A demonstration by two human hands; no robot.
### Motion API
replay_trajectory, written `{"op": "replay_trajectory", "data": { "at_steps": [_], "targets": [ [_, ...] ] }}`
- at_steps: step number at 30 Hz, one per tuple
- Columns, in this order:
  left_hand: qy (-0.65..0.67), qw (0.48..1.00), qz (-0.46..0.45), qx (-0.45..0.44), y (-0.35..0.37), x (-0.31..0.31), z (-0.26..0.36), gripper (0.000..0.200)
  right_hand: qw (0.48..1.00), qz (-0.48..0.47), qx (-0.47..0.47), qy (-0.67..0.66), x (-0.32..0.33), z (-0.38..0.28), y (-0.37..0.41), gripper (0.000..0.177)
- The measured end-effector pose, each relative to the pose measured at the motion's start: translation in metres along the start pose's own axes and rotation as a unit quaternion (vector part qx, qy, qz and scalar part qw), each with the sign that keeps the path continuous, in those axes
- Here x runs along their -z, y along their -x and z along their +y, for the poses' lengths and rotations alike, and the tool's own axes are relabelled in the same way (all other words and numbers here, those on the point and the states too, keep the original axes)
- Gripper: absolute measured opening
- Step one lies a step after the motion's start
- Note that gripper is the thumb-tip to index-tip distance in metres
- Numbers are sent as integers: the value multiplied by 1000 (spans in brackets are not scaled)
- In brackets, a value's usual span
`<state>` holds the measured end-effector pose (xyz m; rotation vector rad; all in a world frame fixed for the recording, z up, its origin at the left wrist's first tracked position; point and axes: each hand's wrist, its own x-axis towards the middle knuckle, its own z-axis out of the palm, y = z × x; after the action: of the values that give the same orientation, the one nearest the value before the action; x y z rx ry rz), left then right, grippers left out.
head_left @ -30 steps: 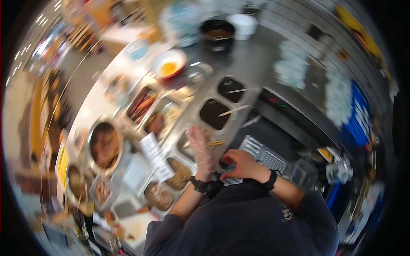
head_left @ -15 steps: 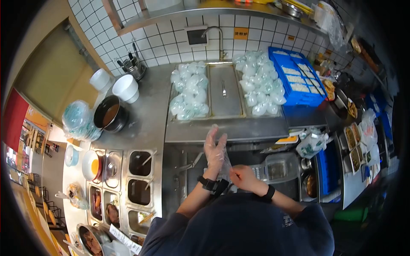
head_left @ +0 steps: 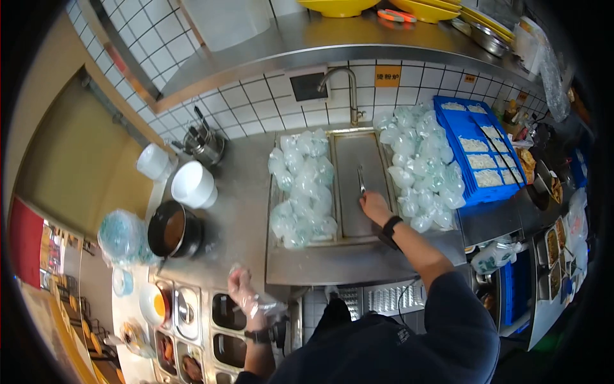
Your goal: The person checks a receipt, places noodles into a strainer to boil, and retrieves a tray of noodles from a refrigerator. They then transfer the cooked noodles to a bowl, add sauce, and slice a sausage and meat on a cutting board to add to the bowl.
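My right hand [head_left: 373, 206] reaches out over the steel lid [head_left: 358, 211] of the cooker and lies at the near end of its handle [head_left: 361, 180]; the fingers look curled on it. My left hand [head_left: 242, 289], in a thin clear plastic glove, hangs low at the left over the steel counter edge by the sauce wells [head_left: 225, 312], fingers loosely bent, with nothing in it. Piles of clear bagged portions [head_left: 300, 189] lie left of the lid, and more bagged portions [head_left: 419, 173] lie to its right.
A blue crate of noodles [head_left: 481, 152] stands at the right. A dark pot of sauce [head_left: 169, 232], white bowls [head_left: 192, 185] and a utensil can [head_left: 204, 146] sit at the left. A tap [head_left: 339, 80] rises from the tiled wall. Topping trays [head_left: 173, 352] line the lower left.
My view has swung from the topping wells up to the cooker. My hands, together at my chest pulling on the glove, have parted: the right reached forward to the lid, the left dropped left.
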<state>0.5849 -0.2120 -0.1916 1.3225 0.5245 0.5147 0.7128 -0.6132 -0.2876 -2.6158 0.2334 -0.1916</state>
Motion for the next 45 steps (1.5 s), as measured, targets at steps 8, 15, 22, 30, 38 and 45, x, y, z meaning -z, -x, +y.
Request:
{"op": "replay_trajectory", "data": {
  "at_steps": [8,15,22,30,38,45],
  "targets": [
    [25,999,24,-19,-66,38,5,9,977,-104,-151,110,-15,6,-97,31],
    [41,998,48,-14,-61,26,20,9,980,-108,-123,111,19,18,-95,35],
    [25,993,112,2,-2,7,31,6,993,-102,50,-10,75,-59,-85,40],
    [169,971,167,-18,45,31,57,8,912,-352,64,-202,15,-261,-67,46],
    [174,953,244,-49,46,106,89,8,941,-330,24,-74,-129,-361,-61,33],
    [162,950,265,-28,8,168,67,11,889,-452,56,-41,-166,-390,-96,29]
  ]
}}
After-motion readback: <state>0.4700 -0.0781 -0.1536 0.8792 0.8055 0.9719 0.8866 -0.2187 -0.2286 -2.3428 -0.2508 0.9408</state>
